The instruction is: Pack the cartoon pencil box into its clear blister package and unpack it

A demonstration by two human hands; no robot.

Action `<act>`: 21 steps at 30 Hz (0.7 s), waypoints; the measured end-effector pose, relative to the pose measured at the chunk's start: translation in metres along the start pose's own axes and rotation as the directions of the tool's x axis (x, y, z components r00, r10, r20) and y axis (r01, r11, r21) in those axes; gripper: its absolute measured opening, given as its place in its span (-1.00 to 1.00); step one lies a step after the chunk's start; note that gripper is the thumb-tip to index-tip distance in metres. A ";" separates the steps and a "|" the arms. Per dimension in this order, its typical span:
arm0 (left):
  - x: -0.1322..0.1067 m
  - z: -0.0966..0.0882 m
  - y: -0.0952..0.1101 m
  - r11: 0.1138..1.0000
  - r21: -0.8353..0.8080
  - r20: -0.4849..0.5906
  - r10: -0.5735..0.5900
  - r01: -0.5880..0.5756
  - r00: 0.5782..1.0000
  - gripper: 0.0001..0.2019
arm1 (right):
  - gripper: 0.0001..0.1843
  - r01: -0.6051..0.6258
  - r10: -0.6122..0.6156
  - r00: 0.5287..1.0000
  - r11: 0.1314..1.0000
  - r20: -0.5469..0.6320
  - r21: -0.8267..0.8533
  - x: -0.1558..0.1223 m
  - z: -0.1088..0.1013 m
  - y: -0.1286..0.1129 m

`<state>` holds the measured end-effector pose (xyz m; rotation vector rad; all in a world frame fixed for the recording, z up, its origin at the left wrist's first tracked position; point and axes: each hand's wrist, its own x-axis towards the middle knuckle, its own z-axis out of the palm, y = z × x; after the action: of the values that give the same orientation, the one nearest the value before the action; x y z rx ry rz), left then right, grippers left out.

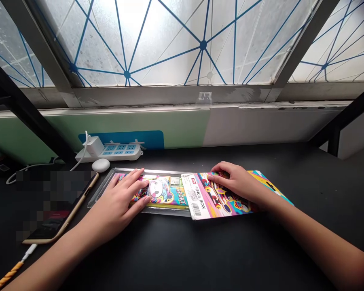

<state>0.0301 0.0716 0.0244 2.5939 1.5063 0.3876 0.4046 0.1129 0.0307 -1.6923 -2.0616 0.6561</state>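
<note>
A colourful pencil box (160,190) with a cartoon animal and the word SPORT lies in a clear plastic tray (166,211) on the desk. My left hand (124,198) rests over the box's left part, palm down, fingers stretched and apart. To the right, a printed card (197,202) marked PENCIL BOX, with a barcode, overlaps the right end of the box and tray. My right hand (236,182) grips this card at its far edge, thumb on the printed face and fingers bent over the edge. The right end of the tray is hidden beneath the card.
A phone (60,220) in a tan-edged case lies at the left, with a cable (10,273) at its near end. Behind it are a round white object (100,165) and a white power strip (121,152) with a plugged-in charger (94,145). A window (170,44) stands beyond the black desk (185,254).
</note>
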 end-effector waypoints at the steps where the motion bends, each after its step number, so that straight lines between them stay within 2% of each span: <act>1: 0.000 -0.001 0.000 1.000 0.001 0.003 -0.001 0.001 1.000 -0.57 | -0.52 -0.026 0.026 1.000 1.000 0.008 0.007 0.000 -0.003 0.001; 6: -0.001 -0.002 -0.002 1.000 0.007 0.007 0.009 -0.009 1.000 -0.54 | -0.54 -0.093 0.094 0.994 0.995 0.050 -0.025 0.000 -0.014 0.003; 15: -0.001 0.000 0.001 0.999 0.032 0.002 0.005 -0.005 1.000 -0.50 | -0.50 0.046 -0.049 0.999 0.992 -0.017 -0.118 0.000 0.005 -0.005; 21: -0.002 0.000 -0.001 0.999 0.043 0.015 -0.008 0.007 1.000 -0.49 | -0.51 0.014 -0.018 0.999 0.996 -0.051 -0.084 -0.002 -0.001 -0.005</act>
<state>0.0289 0.0705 0.0237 2.6169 1.5356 0.3381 0.4014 0.1105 0.0340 -1.7182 -2.0908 0.5222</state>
